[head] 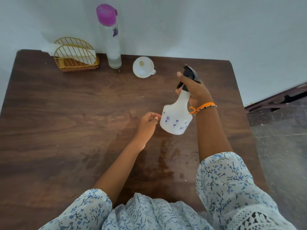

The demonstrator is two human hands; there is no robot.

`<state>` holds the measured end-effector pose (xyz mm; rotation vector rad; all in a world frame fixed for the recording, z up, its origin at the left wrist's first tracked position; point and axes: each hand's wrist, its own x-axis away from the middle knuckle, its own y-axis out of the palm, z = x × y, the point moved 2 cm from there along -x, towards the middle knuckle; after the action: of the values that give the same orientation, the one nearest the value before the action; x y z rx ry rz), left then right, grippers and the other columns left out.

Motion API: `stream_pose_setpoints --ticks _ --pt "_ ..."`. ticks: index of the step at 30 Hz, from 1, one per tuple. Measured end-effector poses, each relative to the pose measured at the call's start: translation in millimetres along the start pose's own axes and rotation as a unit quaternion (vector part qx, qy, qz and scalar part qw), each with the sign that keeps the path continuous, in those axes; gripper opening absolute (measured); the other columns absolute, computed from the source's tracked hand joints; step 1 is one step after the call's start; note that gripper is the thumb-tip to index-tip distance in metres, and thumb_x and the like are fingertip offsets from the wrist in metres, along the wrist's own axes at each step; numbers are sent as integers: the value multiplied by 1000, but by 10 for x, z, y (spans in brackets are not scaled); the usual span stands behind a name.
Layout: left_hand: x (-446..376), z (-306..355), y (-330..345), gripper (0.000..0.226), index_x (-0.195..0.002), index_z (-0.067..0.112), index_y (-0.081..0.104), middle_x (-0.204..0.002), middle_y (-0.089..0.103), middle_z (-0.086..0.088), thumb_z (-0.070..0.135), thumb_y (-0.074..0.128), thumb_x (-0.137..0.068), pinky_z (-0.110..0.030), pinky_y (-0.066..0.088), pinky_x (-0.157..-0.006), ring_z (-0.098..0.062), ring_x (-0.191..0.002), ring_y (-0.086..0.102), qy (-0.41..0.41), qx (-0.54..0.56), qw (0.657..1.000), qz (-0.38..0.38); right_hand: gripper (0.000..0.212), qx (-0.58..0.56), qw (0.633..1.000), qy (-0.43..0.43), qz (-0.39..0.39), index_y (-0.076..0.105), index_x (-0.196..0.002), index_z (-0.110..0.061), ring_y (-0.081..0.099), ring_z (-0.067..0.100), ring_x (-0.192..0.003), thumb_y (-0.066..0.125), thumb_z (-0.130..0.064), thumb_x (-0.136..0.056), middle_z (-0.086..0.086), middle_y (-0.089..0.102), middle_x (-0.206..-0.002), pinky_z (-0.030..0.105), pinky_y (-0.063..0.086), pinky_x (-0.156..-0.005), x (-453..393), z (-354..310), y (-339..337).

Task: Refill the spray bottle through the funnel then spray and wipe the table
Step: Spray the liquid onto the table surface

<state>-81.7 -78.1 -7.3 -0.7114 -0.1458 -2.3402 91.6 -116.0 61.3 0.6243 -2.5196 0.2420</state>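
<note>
Spray bottle point(176, 119): translucent white, blue floral print, black trigger head fitted, tilted above the surface point(66, 122). Funnel point(143, 67): white, lying mouth-up near the rear edge.

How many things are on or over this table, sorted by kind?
Bottles: 2, the spray bottle and the tall bottle
Funnels: 1, the funnel
Napkin holders: 1, the napkin holder
Total: 4
</note>
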Motion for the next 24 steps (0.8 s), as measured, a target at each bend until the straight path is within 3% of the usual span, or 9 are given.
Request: stream_pose_setpoints --ticks 3,5,9,11,13,16,20,24 --pt "-55 18 -95 19 -96 17 62 -96 61 3 10 44 -94 -17 40 -71 -10 -88 56 4 5 1000 13 21 -10 996 -92 9 65 -87 -10 52 14 -64 73 -29 -81 -1 56 -65 29 51 -67 -86 -220 109" --pt "-93 31 -134 21 -90 19 61 -97 62 3 9 44 -93 -18 42 -74 -11 -88 56 7 10 1000 18 23 -21 993 -110 24 62 -71 -16 44 12 -62 72 -34 -81 -5 47 -58 24 43 -63 -171 -307 187" --pt "-162 79 -158 24 -81 23 59 -97 62 5 9 44 -93 -24 42 -84 -15 -91 57 8 16 1000 18 35 -8 989 -131 73 68 -68 -25 40 22 -86 75 -59 -64 -14 49 -53 31 37 -80 -440 -357 324" --pt "-184 101 -158 24 -81 24 59 -100 62 3 10 43 -93 -23 42 -83 -15 -92 56 6 14 1000 15 21 -23 984 -158 73 71 -72 -27 44 20 -88 78 -47 -67 -10 55 -65 28 41 -81 -579 -384 347" --pt "-204 129 -154 24 -82 25 59 -101 62 1 12 43 -94 -22 41 -83 -14 -93 56 6 17 1000 13 11 -21 979 -195 55 66 -74 -18 49 14 -75 77 -20 -74 -4 53 -68 20 42 -73 -650 -425 328" --pt "-253 158 -142 22 -86 24 61 -98 61 3 13 44 -94 -20 41 -82 -11 -91 56 6 22 1000 7 20 22 972 -232 34 62 -89 -3 46 8 -62 73 0 -73 -2 49 -70 12 41 -60 -726 -426 239" --pt "-357 179 -138 23 -86 27 61 -94 61 6 14 44 -95 -19 42 -80 -10 -92 57 4 29 999 16 33 64 970 -225 67 55 -88 -9 53 13 -70 79 -3 -66 -2 55 -74 25 47 -70 -818 -281 167" --pt "-419 220 -132 25 -87 28 61 -94 61 6 13 42 -96 -18 42 -78 -11 -94 57 2 33 999 19 29 83 960 -220 154 64 -85 -18 61 16 -82 83 -19 -62 -3 67 -84 26 51 -72 -869 -154 181"
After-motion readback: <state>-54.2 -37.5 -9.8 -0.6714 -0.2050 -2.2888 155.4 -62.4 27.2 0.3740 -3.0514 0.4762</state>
